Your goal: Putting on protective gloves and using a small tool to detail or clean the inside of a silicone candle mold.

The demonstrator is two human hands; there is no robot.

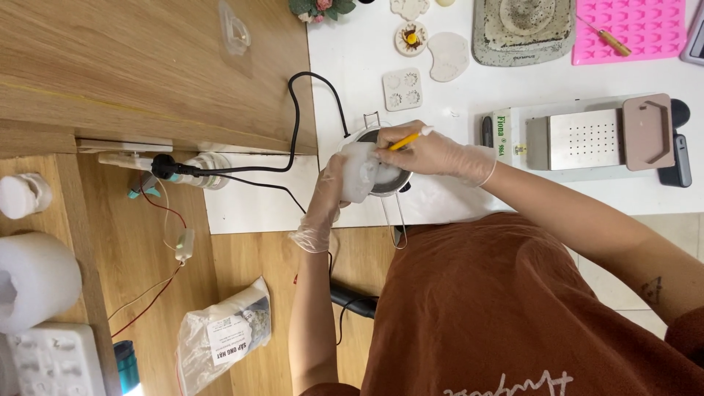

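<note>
Both my hands wear thin clear gloves. My left hand [328, 202] grips a white translucent lump [359, 170] against the rim of a small metal pot [389, 183] with a wire handle. The pot stands on the white table [352, 59] near its edge. My right hand [433, 152] holds a thin yellow tool [408, 139] like a pen, its tip against the white lump over the pot. The inside of the pot is mostly hidden by my hands.
A black cable [293, 117] runs from a plug [163, 167] to the pot. A metal machine with a perforated plate [587, 139], white moulded pieces [402, 89], a grey tray [522, 29] and a pink mould [638, 29] lie on the table. A plastic bag [224, 334] sits lower left.
</note>
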